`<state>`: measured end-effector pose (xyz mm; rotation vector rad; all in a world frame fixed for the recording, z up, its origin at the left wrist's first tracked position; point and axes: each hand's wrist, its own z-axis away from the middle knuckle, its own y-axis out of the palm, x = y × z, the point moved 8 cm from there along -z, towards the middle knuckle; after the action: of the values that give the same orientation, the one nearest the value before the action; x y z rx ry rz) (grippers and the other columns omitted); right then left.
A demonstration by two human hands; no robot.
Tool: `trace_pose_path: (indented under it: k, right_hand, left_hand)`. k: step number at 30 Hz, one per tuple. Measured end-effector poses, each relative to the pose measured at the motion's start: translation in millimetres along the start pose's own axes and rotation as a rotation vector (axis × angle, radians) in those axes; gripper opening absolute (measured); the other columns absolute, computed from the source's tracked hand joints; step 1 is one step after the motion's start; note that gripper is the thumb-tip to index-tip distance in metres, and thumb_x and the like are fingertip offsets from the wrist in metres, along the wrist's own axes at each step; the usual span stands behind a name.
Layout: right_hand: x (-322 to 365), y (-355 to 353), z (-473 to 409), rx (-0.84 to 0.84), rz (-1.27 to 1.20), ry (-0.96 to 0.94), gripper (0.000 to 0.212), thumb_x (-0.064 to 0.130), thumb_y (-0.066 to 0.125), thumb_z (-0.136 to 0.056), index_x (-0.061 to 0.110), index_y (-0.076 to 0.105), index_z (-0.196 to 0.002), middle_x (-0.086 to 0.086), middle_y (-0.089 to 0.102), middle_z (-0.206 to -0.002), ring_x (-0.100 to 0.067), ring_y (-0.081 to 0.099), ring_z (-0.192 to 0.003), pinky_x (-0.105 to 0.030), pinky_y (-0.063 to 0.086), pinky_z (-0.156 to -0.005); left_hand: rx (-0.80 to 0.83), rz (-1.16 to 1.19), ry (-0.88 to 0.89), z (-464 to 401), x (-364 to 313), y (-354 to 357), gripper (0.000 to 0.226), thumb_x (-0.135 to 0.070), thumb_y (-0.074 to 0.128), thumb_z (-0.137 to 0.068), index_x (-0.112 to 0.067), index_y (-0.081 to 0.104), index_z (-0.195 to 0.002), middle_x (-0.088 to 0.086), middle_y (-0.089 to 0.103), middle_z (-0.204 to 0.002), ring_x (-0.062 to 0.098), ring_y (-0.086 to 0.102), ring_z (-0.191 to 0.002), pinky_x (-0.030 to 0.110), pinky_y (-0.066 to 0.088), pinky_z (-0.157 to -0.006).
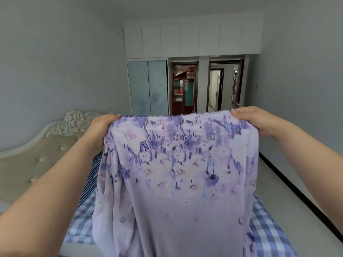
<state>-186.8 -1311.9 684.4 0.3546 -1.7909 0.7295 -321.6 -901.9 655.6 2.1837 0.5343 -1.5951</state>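
Note:
A lilac cloth with a purple flower print (178, 173) hangs spread out in front of me, above a bed. My left hand (101, 129) grips its upper left corner, with the thumb on top of the edge. Its upper right corner is pinched by my right hand (257, 120). The top edge runs nearly level between the two hands. The cloth falls out of view at the bottom and hides most of the bed behind it.
Under the cloth lies a bed with a blue and white checked sheet (269, 232) and a blue striped fabric (93, 175). A beige padded headboard (37, 154) stands at the left. Grey floor (278, 182) runs along the right. Wardrobe doors (148, 88) and an open doorway (215, 88) are at the far wall.

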Motion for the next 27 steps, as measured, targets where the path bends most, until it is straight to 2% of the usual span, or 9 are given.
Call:
trace_pose_path:
  k: [4,6,8,11,13,17,21,25,27]
  right_hand:
    - [-26.1,13.0,-1.5,0.147,-0.1,0.172,0.059,0.043,0.092,-0.046,0.009,0.076,-0.09,-0.015,0.073,-0.093,-0.024,0.071,-0.08,-0.035,0.059,-0.068]
    - [-46.3,2.3,-13.9,-0.113,0.291,0.224,0.035,0.04,0.079,-0.072,0.007,0.068,-0.075,-0.01,0.069,-0.076,-0.024,0.066,-0.072,-0.032,0.054,-0.066]
    - [-54.6,-0.5,-25.5,-0.424,0.604,0.199,0.044,0.032,0.062,-0.091,0.011,0.044,-0.057,-0.004,0.047,-0.057,-0.02,0.047,-0.056,-0.027,0.036,-0.052]
    - [-66.4,27.8,-35.0,-0.564,0.549,0.181,0.05,0.023,0.054,-0.096,0.013,0.03,-0.053,-0.003,0.033,-0.053,-0.016,0.033,-0.049,-0.029,0.024,-0.048]
    - [-73.5,47.0,-40.8,-0.551,0.363,0.199,0.049,0.022,0.054,-0.095,0.016,0.029,-0.054,-0.004,0.036,-0.055,-0.007,0.037,-0.051,-0.026,0.031,-0.052]
    - [-47.0,119.5,-47.8,-0.291,0.158,0.062,0.042,0.027,0.058,-0.094,0.017,0.038,-0.059,0.006,0.027,-0.045,-0.003,0.023,-0.038,-0.023,0.017,-0.044]
    - [-19.9,157.1,-42.4,-0.143,0.094,-0.062,0.023,0.013,0.059,-0.09,0.005,0.06,-0.069,-0.007,0.058,-0.06,-0.007,0.048,-0.063,-0.02,0.035,-0.059]
    - [-25.6,160.2,-33.4,-0.085,0.035,-0.078,0.039,0.03,0.058,-0.094,-0.008,0.059,-0.084,-0.012,0.053,-0.077,-0.02,0.044,-0.074,-0.032,0.034,-0.07]
    - [-37.4,158.5,-31.7,-0.082,0.078,-0.055,0.035,0.033,0.053,-0.096,0.001,0.059,-0.082,-0.009,0.055,-0.075,-0.018,0.048,-0.071,-0.03,0.037,-0.067]
  left_hand:
    - [0.131,0.093,-0.148,5.4,20.6,-1.5,0.032,-0.025,0.054,-0.093,-0.01,0.076,-0.075,0.011,0.074,-0.089,0.021,0.071,-0.074,0.029,0.058,-0.069]
    - [0.027,-0.174,-0.155,-3.6,34.1,-6.3,0.023,-0.022,0.062,-0.091,-0.002,0.073,-0.09,0.019,0.069,-0.106,0.023,0.068,-0.083,0.031,0.054,-0.084]
    - [-0.127,-0.512,-0.15,-7.7,47.4,-7.5,0.027,-0.021,0.063,-0.092,0.004,0.068,-0.098,0.021,0.065,-0.113,0.027,0.063,-0.101,0.031,0.045,-0.094]
    - [-0.29,-0.606,-0.157,-4.5,58.2,-1.5,0.029,-0.023,0.051,-0.097,0.001,0.063,-0.086,0.026,0.063,-0.113,0.034,0.059,-0.111,0.031,0.044,-0.091]
    - [-0.36,-0.483,-0.079,-1.5,56.0,9.1,0.022,-0.018,0.048,-0.097,0.0,0.06,-0.095,0.022,0.064,-0.093,0.03,0.061,-0.095,0.031,0.045,-0.078]
    - [0.092,-0.395,0.14,19.0,35.0,100.0,0.016,-0.023,0.052,-0.097,-0.024,0.05,-0.112,0.0,0.054,-0.078,0.005,0.043,-0.056,0.017,0.037,-0.051]
    - [0.706,-0.479,0.185,63.1,19.3,169.4,0.031,-0.046,0.056,-0.084,-0.03,0.06,-0.11,-0.008,0.065,-0.108,0.003,0.059,-0.099,0.02,0.045,-0.09]
    - [0.737,-0.774,0.154,66.1,27.3,170.6,0.038,-0.043,0.061,-0.087,-0.017,0.055,-0.06,-0.015,0.045,-0.052,0.003,0.04,-0.05,0.017,0.032,-0.056]
    - [0.75,-0.838,0.159,66.3,34.3,169.7,0.046,-0.045,0.062,-0.087,-0.014,0.047,-0.057,-0.009,0.037,-0.048,0.007,0.033,-0.047,0.022,0.028,-0.051]
